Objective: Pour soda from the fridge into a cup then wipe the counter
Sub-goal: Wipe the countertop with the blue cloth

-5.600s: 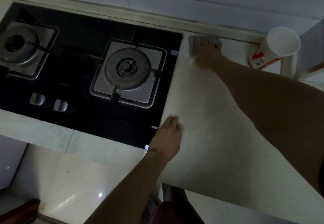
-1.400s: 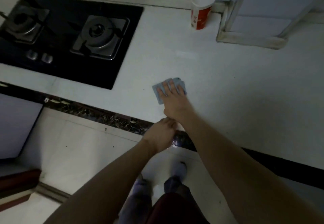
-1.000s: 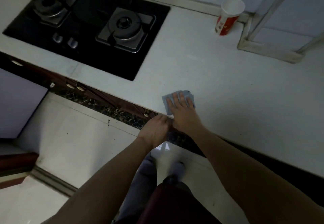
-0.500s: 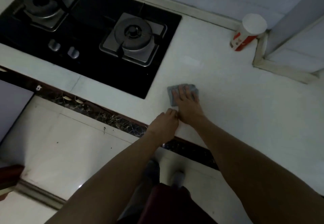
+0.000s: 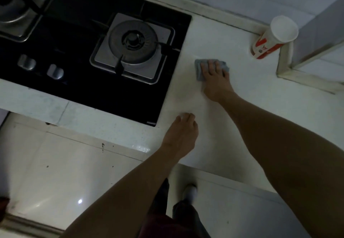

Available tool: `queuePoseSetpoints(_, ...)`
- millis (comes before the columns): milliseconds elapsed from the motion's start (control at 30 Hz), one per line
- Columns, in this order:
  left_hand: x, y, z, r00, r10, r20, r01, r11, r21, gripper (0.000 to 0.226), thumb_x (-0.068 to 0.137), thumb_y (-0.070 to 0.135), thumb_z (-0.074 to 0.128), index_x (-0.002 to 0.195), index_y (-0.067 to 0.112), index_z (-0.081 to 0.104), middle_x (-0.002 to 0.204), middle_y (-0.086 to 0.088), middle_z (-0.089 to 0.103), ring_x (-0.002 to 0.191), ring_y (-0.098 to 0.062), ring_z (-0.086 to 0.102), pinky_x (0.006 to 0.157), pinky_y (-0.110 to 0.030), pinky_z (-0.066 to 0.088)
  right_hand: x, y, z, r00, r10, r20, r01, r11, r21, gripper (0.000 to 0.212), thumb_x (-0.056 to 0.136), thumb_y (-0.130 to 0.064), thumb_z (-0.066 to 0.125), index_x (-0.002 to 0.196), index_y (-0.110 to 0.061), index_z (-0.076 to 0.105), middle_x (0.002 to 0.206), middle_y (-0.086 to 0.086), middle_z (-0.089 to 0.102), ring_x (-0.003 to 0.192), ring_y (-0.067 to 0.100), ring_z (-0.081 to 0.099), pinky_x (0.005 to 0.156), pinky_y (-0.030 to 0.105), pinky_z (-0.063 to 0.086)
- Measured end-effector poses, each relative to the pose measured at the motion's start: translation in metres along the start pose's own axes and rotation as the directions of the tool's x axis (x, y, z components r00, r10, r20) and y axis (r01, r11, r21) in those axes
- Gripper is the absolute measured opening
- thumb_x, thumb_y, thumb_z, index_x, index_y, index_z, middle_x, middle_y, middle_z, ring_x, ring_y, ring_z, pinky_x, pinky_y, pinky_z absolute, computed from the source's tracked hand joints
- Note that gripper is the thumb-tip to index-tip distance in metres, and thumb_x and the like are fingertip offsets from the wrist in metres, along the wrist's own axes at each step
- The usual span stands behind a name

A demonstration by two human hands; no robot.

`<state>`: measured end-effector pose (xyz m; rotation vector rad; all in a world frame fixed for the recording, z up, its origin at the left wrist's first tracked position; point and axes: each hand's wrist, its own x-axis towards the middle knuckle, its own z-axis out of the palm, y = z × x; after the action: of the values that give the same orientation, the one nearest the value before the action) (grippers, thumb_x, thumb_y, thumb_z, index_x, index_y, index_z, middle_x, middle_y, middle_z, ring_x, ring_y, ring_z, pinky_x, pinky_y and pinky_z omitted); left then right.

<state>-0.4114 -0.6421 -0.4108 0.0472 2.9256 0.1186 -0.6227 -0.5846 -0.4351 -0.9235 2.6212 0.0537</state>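
Counter (image 5: pixel 232 126) wiping is our step: our right hand (image 5: pixel 216 78) presses flat and open on the cloth (image 5: pixel 200 70), right of centre, near the cup (image 5: pixel 273 36) at upper right. Our left hand (image 5: pixel 181 135) rests open below. Next, we judge, sweep toward the cup.

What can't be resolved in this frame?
- Cup contents: head view shows only a pale interior; soda level unreadable.
- Cloth: mostly hidden under the right hand.
- Left burner: cut off by the frame edge.
- Left hand: fingertips curled; counter contact unclear.
- Fridge, soda container: out of view.
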Motion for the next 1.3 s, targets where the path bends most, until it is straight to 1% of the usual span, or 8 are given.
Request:
queuePoseSetpoints(133, -0.003, -0.007, 0.001, 0.999, 0.033, -0.001, -0.033, 0.999, -0.017, 0.030, 0.088, 0.010, 0.045, 0.113, 0.003, 0.059, 0.128, -0.017, 0.052, 0.119, -0.028, 0.048, 0.098, -0.034, 0.045, 0.003, 0.024, -0.002, 0.999, 0.052, -0.001, -0.052, 0.999, 0.006, 0.071, 0.098, -0.018, 0.039, 0.156, -0.020, 0.000, 0.164, 0.007, -0.008, 0.150, 0.029, -0.010, 0.121, 0.050, -0.001)
queuePoseSetpoints(267, -0.001, -0.003, -0.003, 1.000, 0.006, -0.009, -0.007, 0.998, -0.058, 0.029, 0.091, 0.009, 0.044, 0.116, 0.001, 0.057, 0.133, -0.018, 0.047, 0.119, -0.027, 0.046, 0.096, -0.033, 0.043, -0.023, 0.051, -0.001, 0.992, 0.129, 0.011, -0.129, 0.992, 0.015, 0.077, 0.097, -0.022, 0.047, 0.156, -0.019, -0.002, 0.164, 0.008, -0.008, 0.150, 0.029, -0.010, 0.121, 0.049, -0.001)
queuePoseSetpoints(400, 0.002, 0.002, -0.006, 0.999, -0.003, 0.053, 0.005, 1.000, -0.028, 0.030, 0.091, 0.012, 0.047, 0.115, -0.002, 0.057, 0.131, -0.021, 0.047, 0.119, -0.031, 0.046, 0.099, -0.036, 0.045, -0.076, 0.093, 0.011, 0.971, 0.239, 0.024, -0.239, 0.971, 0.007, 0.078, 0.097, -0.023, 0.048, 0.156, -0.017, -0.002, 0.163, 0.012, -0.004, 0.150, 0.031, -0.006, 0.120, 0.052, 0.004)
queuePoseSetpoints(533, 0.002, 0.009, -0.005, 0.996, -0.002, 0.090, 0.003, 1.000, -0.011, 0.028, 0.089, 0.006, 0.042, 0.110, -0.001, 0.059, 0.124, -0.022, 0.052, 0.113, -0.032, 0.049, 0.095, -0.037, 0.045, -0.138, 0.132, 0.032, 0.932, 0.359, 0.041, -0.360, 0.932, 0.036, 0.077, 0.094, -0.021, 0.047, 0.156, -0.014, 0.003, 0.163, 0.015, 0.002, 0.150, 0.034, -0.002, 0.119, 0.054, 0.011)
queuePoseSetpoints(700, -0.007, 0.040, -0.007, 0.992, 0.072, 0.099, -0.069, 0.997, -0.035, 0.028, 0.089, 0.008, 0.042, 0.112, 0.003, 0.056, 0.128, -0.018, 0.048, 0.116, -0.029, 0.046, 0.088, -0.035, 0.045, -0.218, 0.161, 0.057, 0.867, 0.489, 0.091, -0.495, 0.866, 0.067, 0.077, 0.096, -0.019, 0.045, 0.156, -0.015, -0.003, 0.162, 0.016, -0.002, 0.150, 0.034, -0.004, 0.120, 0.053, 0.009)
queuePoseSetpoints(1000, -0.006, 0.126, -0.012, 0.965, 0.241, 0.101, -0.234, 0.969, -0.075, 0.035, 0.088, 0.007, 0.045, 0.122, 0.000, 0.053, 0.136, -0.019, 0.044, 0.122, -0.031, 0.041, 0.097, -0.042, 0.043, -0.312, 0.181, 0.089, 0.724, 0.663, 0.192, -0.687, 0.718, 0.112, 0.070, 0.100, -0.022, 0.037, 0.156, -0.014, -0.004, 0.162, 0.015, -0.007, 0.150, 0.033, -0.006, 0.118, 0.054, 0.009)
queuePoseSetpoints(1167, 0.006, 0.146, -0.009, 0.948, 0.294, 0.123, -0.293, 0.956, -0.022, 0.050, 0.090, 0.010, 0.048, 0.139, 0.001, 0.040, 0.147, -0.019, 0.033, 0.132, -0.032, 0.034, 0.108, -0.049, 0.033, -0.308, 0.180, 0.089, 0.704, 0.675, 0.220, -0.709, 0.687, 0.161, 0.070, 0.099, -0.022, 0.038, 0.155, -0.012, -0.003, 0.162, 0.016, -0.007, 0.149, 0.033, -0.009, 0.118, 0.055, 0.007)
queuePoseSetpoints(1300, 0.019, 0.167, -0.006, 0.934, 0.337, 0.119, -0.340, 0.940, 0.006, 0.052, 0.092, 0.011, 0.045, 0.143, 0.003, 0.035, 0.152, -0.018, 0.027, 0.136, -0.032, 0.029, 0.111, -0.052, 0.029, -0.301, 0.187, 0.089, 0.707, 0.676, 0.210, -0.707, 0.687, 0.168, 0.071, 0.099, -0.024, 0.039, 0.155, -0.012, -0.003, 0.162, 0.016, -0.009, 0.149, 0.035, -0.009, 0.118, 0.057, 0.007)
